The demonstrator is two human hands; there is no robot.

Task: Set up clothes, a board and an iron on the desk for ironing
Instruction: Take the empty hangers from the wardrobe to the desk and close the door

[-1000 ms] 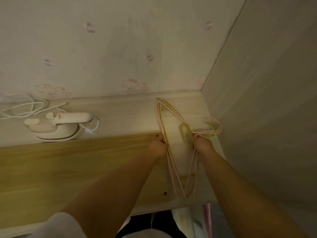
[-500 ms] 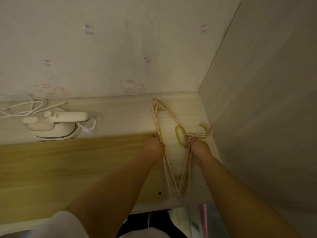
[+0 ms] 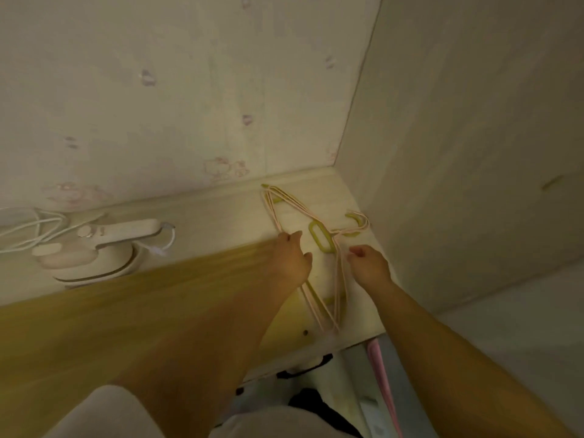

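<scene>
Both hands reach to the right end of the pale surface (image 3: 221, 216), in the corner where two walls meet. A bundle of pink and yellow hangers (image 3: 319, 238) lies flat there, hooks toward the right wall. The left hand (image 3: 292, 259) rests over the hangers' left side, fingers curled, though whether it grips them cannot be told. The right hand (image 3: 368, 263) sits just beside the hanger necks with fingers loosely curled, holding nothing visible. A wooden board (image 3: 126, 311) lies along the near edge. The white iron (image 3: 98, 251) stands behind it at the left, its cord (image 3: 28, 222) coiled by the wall.
</scene>
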